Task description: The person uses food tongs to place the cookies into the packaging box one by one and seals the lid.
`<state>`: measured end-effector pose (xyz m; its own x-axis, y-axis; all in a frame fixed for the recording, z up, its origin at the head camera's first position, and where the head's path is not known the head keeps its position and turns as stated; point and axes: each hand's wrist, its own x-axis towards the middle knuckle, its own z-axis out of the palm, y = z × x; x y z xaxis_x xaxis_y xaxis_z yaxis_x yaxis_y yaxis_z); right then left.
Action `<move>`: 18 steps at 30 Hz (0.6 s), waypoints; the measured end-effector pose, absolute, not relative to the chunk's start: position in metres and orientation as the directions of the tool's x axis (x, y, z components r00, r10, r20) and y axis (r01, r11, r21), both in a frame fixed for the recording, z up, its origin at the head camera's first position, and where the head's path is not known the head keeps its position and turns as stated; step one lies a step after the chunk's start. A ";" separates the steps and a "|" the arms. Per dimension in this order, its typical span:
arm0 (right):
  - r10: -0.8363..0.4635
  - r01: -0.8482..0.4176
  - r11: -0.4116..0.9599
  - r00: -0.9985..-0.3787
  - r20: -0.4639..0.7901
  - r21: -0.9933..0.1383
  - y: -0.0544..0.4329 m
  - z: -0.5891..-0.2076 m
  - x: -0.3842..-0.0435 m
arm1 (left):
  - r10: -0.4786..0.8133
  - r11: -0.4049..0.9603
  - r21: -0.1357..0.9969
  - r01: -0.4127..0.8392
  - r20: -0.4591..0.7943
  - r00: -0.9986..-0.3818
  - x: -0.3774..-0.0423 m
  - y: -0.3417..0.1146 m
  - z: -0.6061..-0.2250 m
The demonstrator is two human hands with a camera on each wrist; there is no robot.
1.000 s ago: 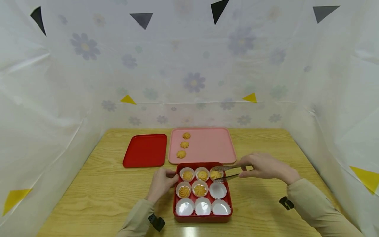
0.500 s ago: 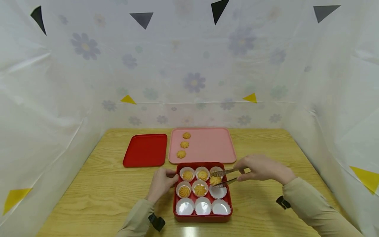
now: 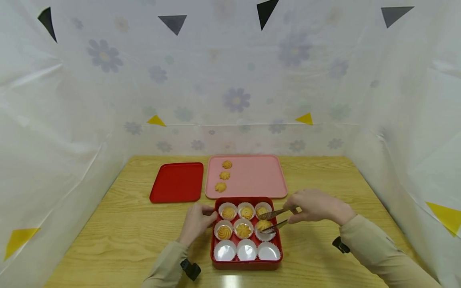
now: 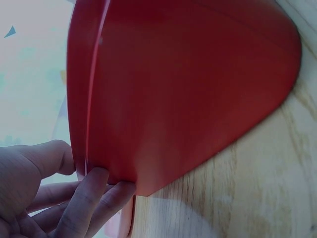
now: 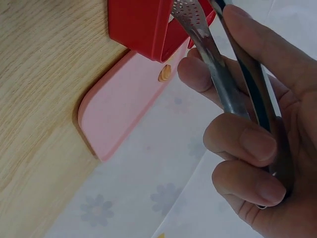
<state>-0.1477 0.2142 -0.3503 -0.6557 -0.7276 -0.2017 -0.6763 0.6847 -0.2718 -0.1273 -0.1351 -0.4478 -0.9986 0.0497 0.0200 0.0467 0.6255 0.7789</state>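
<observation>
My right hand [image 3: 313,206] grips metal tongs [image 5: 220,74] with perforated tips. Between the tips is a piped cookie [image 3: 264,225], at the middle-right white paper cup [image 3: 265,236] of the square red box [image 3: 247,265]. Whether it touches the cup's bottom cannot be told. The far row's paper cups each hold a cookie, as do the left and centre cups of the middle row. Bare white cups form the near row. My left hand [image 3: 196,224] holds the box at its left side; in the left wrist view its fingertips [image 4: 96,176] touch the wall near a corner.
Behind the box lies a pink tray [image 3: 255,176] with three cookies in a column on its left. A flat red tray or lid [image 3: 177,183] lies to its left. Pale flowered sheeting [image 3: 235,132] encloses the wooden table [image 3: 115,236] at the back and sides.
My right hand has moved the tongs and cookie toward me, from the far-right cup to the middle-right one. A cookie shows in the far-right cup. My left hand has stayed put.
</observation>
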 end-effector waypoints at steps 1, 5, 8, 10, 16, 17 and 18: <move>-0.728 -0.678 0.684 -0.654 -0.203 -0.267 0.213 -0.349 -0.147 | 0.050 0.624 0.780 0.045 0.017 -0.999 -0.127 -0.135 -0.448; -0.716 -0.671 0.698 -0.663 -0.219 -0.250 0.208 -0.347 -0.146 | 0.054 0.623 0.781 0.044 0.013 -0.998 -0.127 -0.135 -0.447; -0.705 -0.665 0.710 -0.671 -0.230 -0.233 0.205 -0.347 -0.145 | 0.057 0.624 0.780 0.046 0.014 -0.998 -0.127 -0.136 -0.448; -0.700 -0.664 0.714 -0.675 -0.233 -0.223 0.204 -0.347 -0.145 | 0.054 0.625 0.780 0.044 0.012 -0.998 -0.127 -0.136 -0.448; -0.711 -0.676 0.703 -0.666 -0.226 -0.219 0.202 -0.348 -0.144 | 0.050 0.625 0.779 0.040 0.011 -0.999 -0.128 -0.135 -0.448; -0.711 -0.677 0.703 -0.667 -0.224 -0.218 0.202 -0.349 -0.144 | 0.052 0.625 0.779 0.042 0.012 -0.999 -0.128 -0.136 -0.448; -0.713 -0.679 0.701 -0.666 -0.221 -0.216 0.202 -0.349 -0.144 | 0.052 0.626 0.779 0.041 0.011 -0.999 -0.128 -0.136 -0.448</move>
